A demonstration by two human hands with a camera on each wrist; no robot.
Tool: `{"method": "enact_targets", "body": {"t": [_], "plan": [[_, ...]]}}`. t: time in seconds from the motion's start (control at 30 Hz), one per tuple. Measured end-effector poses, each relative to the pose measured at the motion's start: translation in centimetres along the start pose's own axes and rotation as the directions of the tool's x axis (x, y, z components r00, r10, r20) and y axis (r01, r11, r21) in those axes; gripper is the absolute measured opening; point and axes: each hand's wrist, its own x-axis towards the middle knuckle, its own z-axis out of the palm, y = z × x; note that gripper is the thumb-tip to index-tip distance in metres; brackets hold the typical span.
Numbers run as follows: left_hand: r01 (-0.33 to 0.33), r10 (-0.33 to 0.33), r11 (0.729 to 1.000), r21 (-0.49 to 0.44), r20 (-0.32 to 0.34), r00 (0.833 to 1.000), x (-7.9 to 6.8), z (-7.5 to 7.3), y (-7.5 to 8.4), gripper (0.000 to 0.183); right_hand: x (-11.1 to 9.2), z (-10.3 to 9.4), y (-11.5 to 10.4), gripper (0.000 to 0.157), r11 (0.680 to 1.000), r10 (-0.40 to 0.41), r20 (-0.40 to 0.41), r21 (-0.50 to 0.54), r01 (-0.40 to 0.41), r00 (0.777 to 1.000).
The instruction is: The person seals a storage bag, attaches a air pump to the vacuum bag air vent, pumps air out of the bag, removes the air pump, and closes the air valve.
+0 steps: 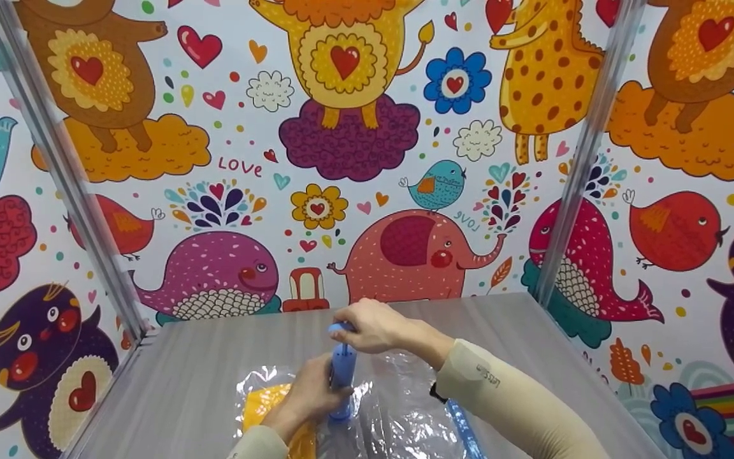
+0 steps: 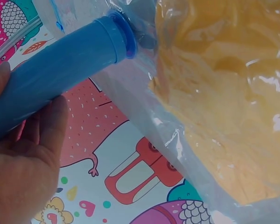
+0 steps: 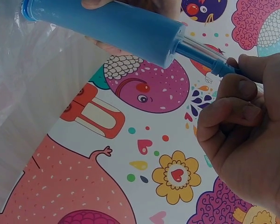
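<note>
A blue hand pump (image 1: 343,366) stands upright over a clear plastic bag (image 1: 405,408), its round foot (image 2: 121,35) against the film. My left hand (image 1: 308,390) grips the pump's barrel, with fingers on one side and thumb on the other in the left wrist view. Above it, my right hand (image 1: 373,326) curls round the handle at the top. A short length of the blue plunger rod (image 3: 200,56) shows between barrel and right hand in the right wrist view. Something orange-yellow and soft (image 2: 224,107) lies under wrinkled film beside the pump.
The bag lies on a grey wood-grain table (image 1: 201,376). A blue strip (image 1: 466,433) runs along the bag's right side. Walls printed with cartoon animals stand behind and beside the table, with metal posts (image 1: 571,191) at the corners.
</note>
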Motion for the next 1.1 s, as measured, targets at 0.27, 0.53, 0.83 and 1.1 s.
{"method": "enact_targets", "body": {"t": [0.27,0.53,0.83,1.1], "plan": [[0.016,-0.016,1.000,-0.002,0.010,1.000,0.0,-0.6,0.3,0.047,0.3,-0.1,-0.1,0.022,1.000,-0.005,0.014,0.004,0.005,1.000],[0.048,-0.048,0.999,-0.011,0.008,0.999,0.2,-0.6,-0.1,0.047,0.7,0.3,-0.1,0.023,0.999,-0.036,-0.013,-0.008,0.036,0.999],[0.039,-0.039,0.999,0.010,-0.006,0.999,-0.1,-0.3,-0.2,0.050,0.6,1.6,0.3,0.024,1.000,-0.028,0.006,-0.002,0.028,1.000],[-0.009,0.011,0.999,0.054,-0.041,0.999,-0.1,0.2,-0.6,0.044,0.6,3.3,0.8,0.025,1.000,0.000,0.033,-0.007,0.000,0.999]]}}
